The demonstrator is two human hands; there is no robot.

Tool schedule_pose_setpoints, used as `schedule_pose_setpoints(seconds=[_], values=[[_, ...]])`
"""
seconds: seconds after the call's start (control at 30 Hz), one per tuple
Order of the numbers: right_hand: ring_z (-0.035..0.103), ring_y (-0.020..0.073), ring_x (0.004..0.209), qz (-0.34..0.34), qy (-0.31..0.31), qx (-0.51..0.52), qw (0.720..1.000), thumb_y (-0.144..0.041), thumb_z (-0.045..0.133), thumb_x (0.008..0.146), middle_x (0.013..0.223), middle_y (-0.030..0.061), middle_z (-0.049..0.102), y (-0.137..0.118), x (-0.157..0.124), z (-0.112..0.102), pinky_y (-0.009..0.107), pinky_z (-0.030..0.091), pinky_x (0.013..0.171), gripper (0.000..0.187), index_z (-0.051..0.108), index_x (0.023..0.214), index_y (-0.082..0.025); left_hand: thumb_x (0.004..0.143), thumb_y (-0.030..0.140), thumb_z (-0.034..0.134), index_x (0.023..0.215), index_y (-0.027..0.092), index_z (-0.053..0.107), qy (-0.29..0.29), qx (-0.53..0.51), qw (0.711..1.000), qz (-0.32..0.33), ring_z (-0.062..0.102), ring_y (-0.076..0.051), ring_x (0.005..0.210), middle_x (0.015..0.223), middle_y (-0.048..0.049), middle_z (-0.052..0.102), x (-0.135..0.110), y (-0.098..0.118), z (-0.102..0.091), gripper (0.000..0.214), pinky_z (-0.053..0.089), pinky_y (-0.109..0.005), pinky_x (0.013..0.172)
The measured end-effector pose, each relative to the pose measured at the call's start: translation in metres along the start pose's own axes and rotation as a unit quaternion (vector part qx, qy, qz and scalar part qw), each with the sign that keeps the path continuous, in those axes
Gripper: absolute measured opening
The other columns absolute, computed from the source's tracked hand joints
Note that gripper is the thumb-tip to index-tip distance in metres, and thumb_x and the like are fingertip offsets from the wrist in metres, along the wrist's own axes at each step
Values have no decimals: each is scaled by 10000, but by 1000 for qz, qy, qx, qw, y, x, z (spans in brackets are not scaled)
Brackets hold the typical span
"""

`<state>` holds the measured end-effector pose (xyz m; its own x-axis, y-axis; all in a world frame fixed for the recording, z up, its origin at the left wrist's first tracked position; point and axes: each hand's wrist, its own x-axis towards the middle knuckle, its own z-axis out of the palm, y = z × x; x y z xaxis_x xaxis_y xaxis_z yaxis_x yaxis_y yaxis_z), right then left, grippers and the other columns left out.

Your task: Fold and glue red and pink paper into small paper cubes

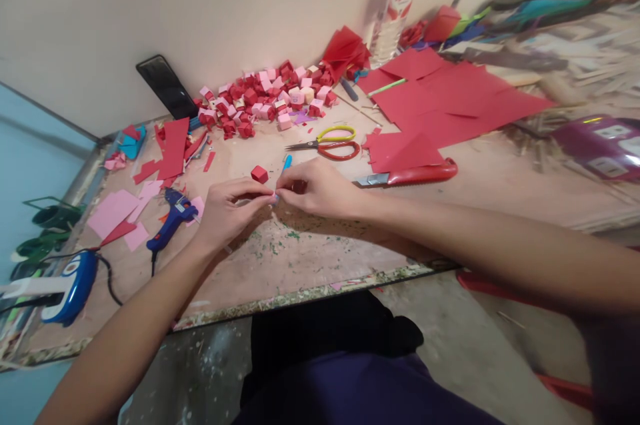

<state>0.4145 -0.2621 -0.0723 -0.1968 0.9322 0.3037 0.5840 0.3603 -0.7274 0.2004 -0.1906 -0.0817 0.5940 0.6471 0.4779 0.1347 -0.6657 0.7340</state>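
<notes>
Pinching a small pink piece (275, 196) where they meet, my left hand (231, 207) and right hand (319, 189) are closed at the tips; a light grip should avoid crushing it. Beyond the left, one red cube (259, 174); beyond the right, one pair of scissors (315, 144) and one red-handled blade (419, 173); left of both, one glue gun (174, 218).

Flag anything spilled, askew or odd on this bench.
Green flecks lie scattered on the tabletop near the left hand and right hand, like loose debris. The black phone stands tilted by the wall, likely deliberately.
</notes>
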Motion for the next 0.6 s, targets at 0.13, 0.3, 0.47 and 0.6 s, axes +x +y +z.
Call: schedule_pose_setpoints(seconds=[0.13,0.3,0.47,0.6], values=[[579,146,685,-32,25,-33,999,-278,621,952,780,33,743,-2,-3,2,294,365,655,212,806,944,-174,810,252,886,857,221,849,14,-30,999,-36,739,-159,746,832,-16,815,-2,0,3,67,607,-265,712],[636,162,734,-32,22,-36,999,-254,596,981,861,70,791,-5,-3,3,290,412,699,241,816,982,-155,809,283,902,887,244,867,22,-35,999,-34,746,-166,762,869,-29,831,-1,0,3,93,596,-276,700],[654,165,724,-25,21,3,999,-219,591,983,867,87,808,-11,-5,3,296,435,701,268,844,1017,-135,822,283,896,863,252,868,17,-18,1000,-9,734,-163,754,848,-28,825,2,-3,2,59,583,-281,699],[618,135,638,38,7,92,995,-242,616,968,774,55,784,-9,-2,3,283,435,641,251,844,957,-137,812,264,902,853,244,857,28,-15,999,-28,714,-147,739,835,-13,811,1,-2,1,64,545,-262,675]])
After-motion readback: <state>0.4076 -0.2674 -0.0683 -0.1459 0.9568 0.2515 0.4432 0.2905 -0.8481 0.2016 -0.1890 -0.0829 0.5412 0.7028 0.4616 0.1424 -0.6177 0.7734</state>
